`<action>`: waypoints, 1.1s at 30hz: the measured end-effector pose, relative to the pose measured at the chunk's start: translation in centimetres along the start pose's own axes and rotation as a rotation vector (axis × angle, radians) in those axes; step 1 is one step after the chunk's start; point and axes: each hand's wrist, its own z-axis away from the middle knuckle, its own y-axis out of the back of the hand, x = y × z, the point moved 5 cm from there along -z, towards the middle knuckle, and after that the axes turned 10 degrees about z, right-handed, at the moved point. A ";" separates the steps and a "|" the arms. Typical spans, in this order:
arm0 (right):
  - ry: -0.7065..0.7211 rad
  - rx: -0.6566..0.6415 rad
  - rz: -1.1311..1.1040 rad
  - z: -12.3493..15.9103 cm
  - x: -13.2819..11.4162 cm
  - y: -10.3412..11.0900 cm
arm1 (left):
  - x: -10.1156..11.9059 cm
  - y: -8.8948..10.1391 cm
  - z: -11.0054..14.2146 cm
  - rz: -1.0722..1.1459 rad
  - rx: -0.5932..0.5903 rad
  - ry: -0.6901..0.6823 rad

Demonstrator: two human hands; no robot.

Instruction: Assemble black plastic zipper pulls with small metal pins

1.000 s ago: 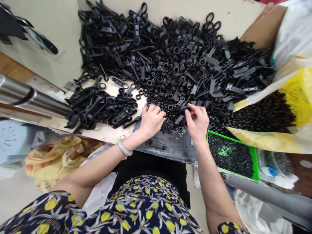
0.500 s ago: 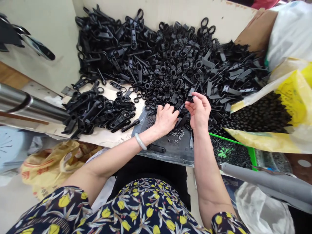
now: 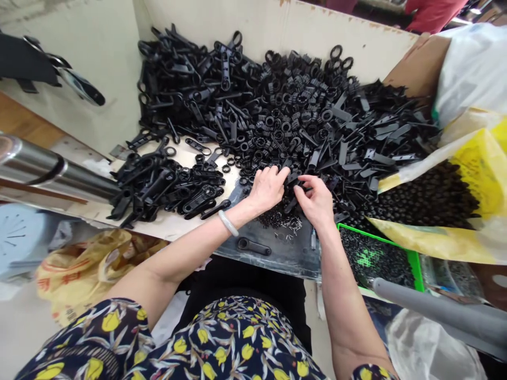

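My left hand [image 3: 269,187], with a pale bangle [image 3: 228,224] at the wrist, is closed with its fingers curled down at the front of the black parts heap. What its fingertips grip is hidden. Close to its right, my right hand [image 3: 318,203] has thumb and forefinger nearly together at a dark piece too small to make out. Small black bits [image 3: 273,217] and silver pins [image 3: 292,226] lie below the hands on a dark mat [image 3: 285,258]. One black lever-shaped part [image 3: 254,246] with a round end lies flat near the mat's front edge.
Black rings [image 3: 285,97], lever-shaped parts [image 3: 190,79] and flat pieces [image 3: 380,126] are heaped behind. A smaller pile [image 3: 170,182] lies left. To the right are a green tray [image 3: 418,269] of small black parts and an open yellow bag [image 3: 485,174]. A metal post [image 3: 59,169] stands left.
My left hand has moved right, over toward my right hand. My right hand rose slightly with a small black piece, then came back down toward the left. The camera view has shifted a little.
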 end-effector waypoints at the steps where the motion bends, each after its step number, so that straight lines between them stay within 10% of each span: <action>1: 0.048 -0.020 0.142 -0.1 -0.6 -0.1 | -0.5 0.1 -0.3 0.015 -0.007 -0.008; 8: 0.140 -0.073 0.537 -2.3 -3.5 -2.0 | -3.8 0.8 -2.6 0.257 -0.037 -0.051; 23: 0.365 0.154 0.177 -14.3 -6.5 -2.2 | -8.6 5.9 -11.0 0.267 0.352 -0.155; 29: 0.255 0.209 0.074 -6.2 -5.9 -0.5 | -7.4 5.7 -6.2 0.234 0.445 -0.166; 33: 0.217 0.125 0.038 0.9 -5.4 0.2 | -3.4 3.7 -0.7 0.155 0.207 -0.263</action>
